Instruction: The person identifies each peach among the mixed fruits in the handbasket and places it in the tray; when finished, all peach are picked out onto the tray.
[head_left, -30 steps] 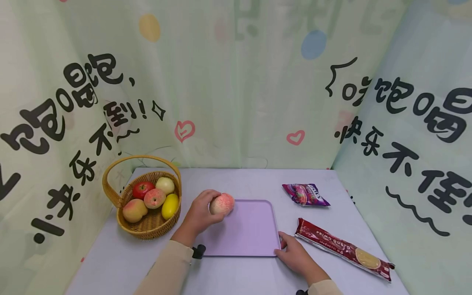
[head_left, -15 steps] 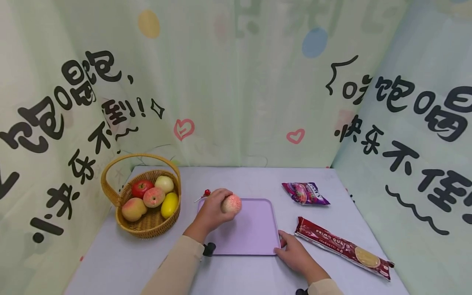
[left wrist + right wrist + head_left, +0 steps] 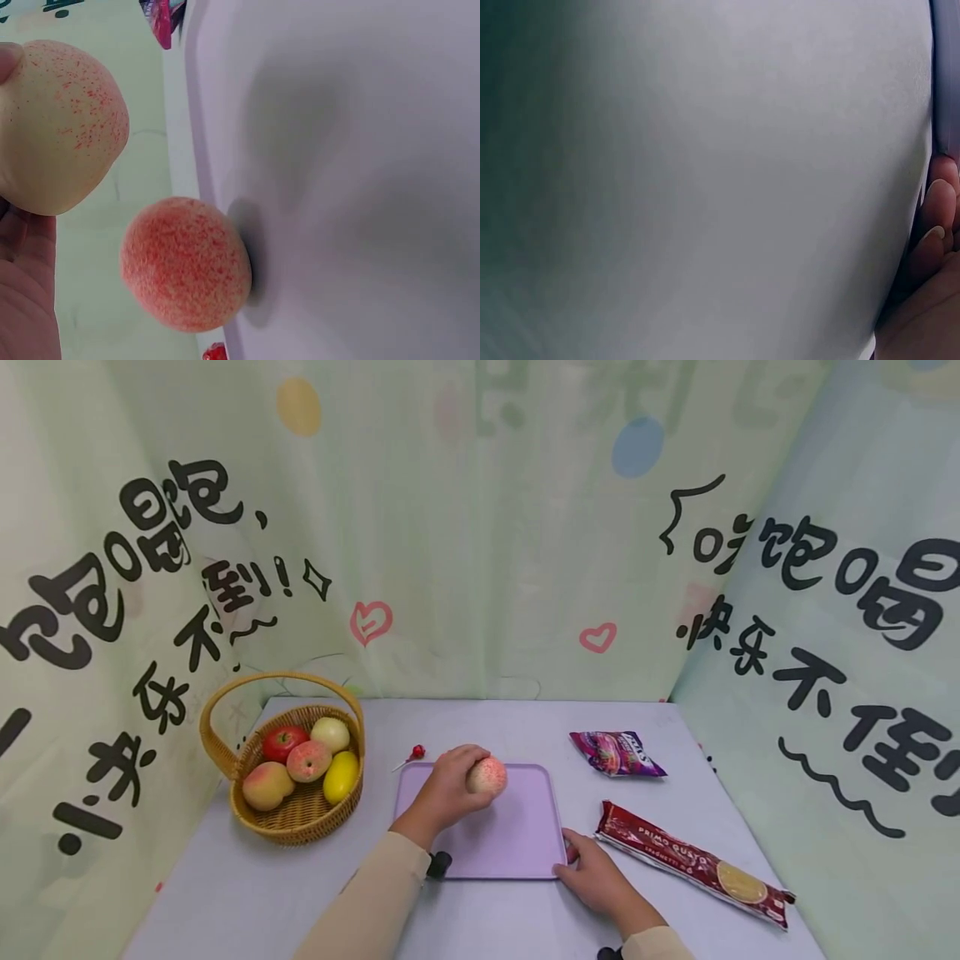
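The tray (image 3: 521,843) holds one peach (image 3: 187,264) (the basket (image 3: 296,833), five fruits (image 3: 308,762)).

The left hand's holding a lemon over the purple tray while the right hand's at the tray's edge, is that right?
Wrong fruit: the head view shows the left hand holding a peach over the purple tray while the right hand is at the tray's edge.

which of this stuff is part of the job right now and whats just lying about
Likely part of the job:
held peach, in the left hand
purple tray, gripped by the right hand
second peach, on the tray

Apparently lying about:
fruit basket, though possibly linked
purple snack bag
spaghetti packet
red-tipped stick
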Action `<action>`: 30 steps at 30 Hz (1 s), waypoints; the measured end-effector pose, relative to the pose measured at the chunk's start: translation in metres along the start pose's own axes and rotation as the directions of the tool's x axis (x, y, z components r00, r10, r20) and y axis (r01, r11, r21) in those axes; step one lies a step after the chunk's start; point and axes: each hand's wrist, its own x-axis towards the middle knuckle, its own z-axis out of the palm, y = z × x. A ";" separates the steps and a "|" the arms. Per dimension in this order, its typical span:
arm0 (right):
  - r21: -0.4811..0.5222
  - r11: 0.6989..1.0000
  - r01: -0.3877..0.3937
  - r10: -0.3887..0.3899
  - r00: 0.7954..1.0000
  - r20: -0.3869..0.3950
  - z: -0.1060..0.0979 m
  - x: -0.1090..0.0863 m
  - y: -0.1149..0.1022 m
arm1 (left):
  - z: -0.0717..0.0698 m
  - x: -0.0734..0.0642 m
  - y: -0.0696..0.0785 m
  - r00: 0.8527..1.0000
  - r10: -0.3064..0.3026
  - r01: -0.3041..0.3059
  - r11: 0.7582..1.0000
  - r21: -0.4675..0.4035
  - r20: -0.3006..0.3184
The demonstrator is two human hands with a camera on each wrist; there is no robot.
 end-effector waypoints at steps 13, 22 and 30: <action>0.007 1.000 -0.011 0.011 1.000 0.004 0.001 0.002 0.003 | 0.018 0.015 0.009 0.998 0.000 0.001 1.000 -0.023 0.066; 0.014 1.000 -0.009 0.009 1.000 0.007 -0.001 0.000 -0.002 | 0.036 0.021 0.006 0.993 -0.047 0.050 0.998 -0.028 0.113; 0.023 1.000 -0.009 0.009 1.000 0.005 -0.001 -0.001 0.001 | 0.048 0.026 0.001 0.990 -0.057 0.058 0.998 -0.006 0.128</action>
